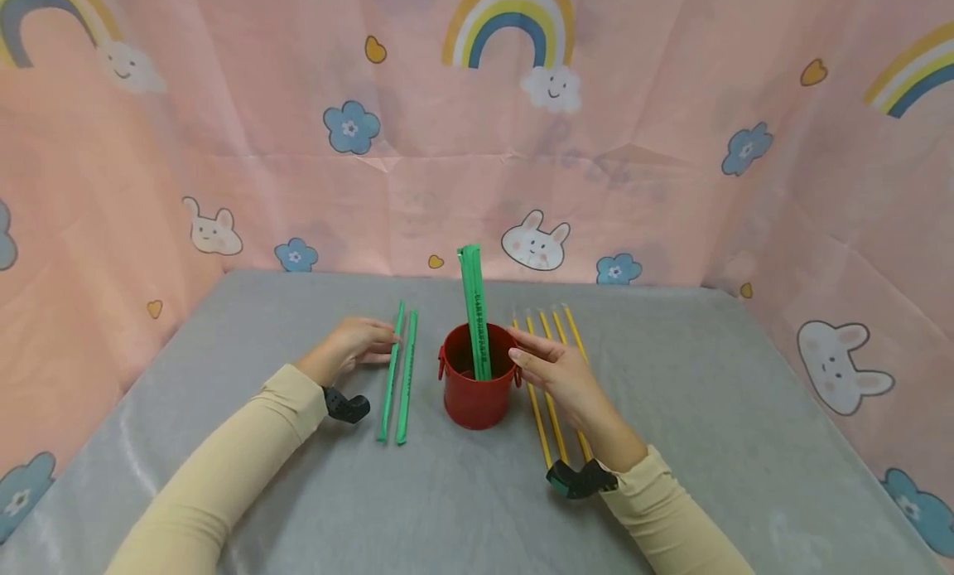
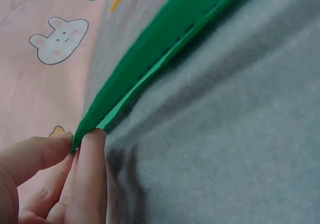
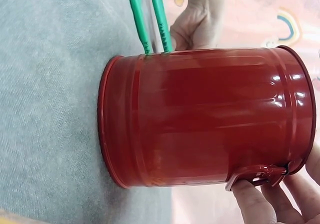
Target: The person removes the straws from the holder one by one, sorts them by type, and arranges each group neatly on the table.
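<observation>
A small red metal bucket (image 1: 477,405) with side handles stands upright, and a few green paper-wrapped straws (image 1: 474,310) with printed lettering lean up out of it. My right hand (image 1: 564,382) holds the bucket by its right side; in the right wrist view its fingers (image 3: 252,201) lie at the handle and near the rim. To the left of the bucket, my left hand (image 1: 363,343) pinches the far part of a green wrapped straw (image 1: 389,384). In the left wrist view, thumb and fingertips meet on the straw's end. A second wrapped straw (image 1: 407,380) lies just right of it.
Several slim yellow sticks (image 1: 555,409) lie side by side right of the bucket, partly under the right hand and wrist. A grey cloth (image 1: 335,500) covers the table. Pink printed fabric (image 1: 417,186) closes off the back and both sides.
</observation>
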A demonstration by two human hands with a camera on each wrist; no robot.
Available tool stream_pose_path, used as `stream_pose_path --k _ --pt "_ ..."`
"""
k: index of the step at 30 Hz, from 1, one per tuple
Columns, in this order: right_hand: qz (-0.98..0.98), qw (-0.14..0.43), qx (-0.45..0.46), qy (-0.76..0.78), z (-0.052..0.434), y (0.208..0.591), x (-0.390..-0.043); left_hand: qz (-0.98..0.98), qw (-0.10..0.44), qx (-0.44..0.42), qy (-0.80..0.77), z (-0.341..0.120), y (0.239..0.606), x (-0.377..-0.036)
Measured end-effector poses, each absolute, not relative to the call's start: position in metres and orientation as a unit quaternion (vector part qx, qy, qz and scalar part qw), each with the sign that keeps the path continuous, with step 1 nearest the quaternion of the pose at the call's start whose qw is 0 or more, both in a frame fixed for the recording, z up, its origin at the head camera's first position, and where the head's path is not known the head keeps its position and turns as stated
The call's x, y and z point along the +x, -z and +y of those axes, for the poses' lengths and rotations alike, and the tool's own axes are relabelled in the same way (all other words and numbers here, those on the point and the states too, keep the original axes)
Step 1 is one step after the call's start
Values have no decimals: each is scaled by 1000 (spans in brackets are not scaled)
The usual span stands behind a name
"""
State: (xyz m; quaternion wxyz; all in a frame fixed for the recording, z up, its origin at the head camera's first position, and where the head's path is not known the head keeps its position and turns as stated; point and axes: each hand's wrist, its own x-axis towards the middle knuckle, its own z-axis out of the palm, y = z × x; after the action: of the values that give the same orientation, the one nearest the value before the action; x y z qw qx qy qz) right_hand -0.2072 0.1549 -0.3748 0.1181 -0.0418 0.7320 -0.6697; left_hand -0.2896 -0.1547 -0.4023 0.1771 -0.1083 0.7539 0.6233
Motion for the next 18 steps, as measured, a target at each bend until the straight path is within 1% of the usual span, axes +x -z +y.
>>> stream_pose_path --k 18 --pt "732 114 -32 671 154 377 -208 765 167 -118 -611 -150 404 -291"
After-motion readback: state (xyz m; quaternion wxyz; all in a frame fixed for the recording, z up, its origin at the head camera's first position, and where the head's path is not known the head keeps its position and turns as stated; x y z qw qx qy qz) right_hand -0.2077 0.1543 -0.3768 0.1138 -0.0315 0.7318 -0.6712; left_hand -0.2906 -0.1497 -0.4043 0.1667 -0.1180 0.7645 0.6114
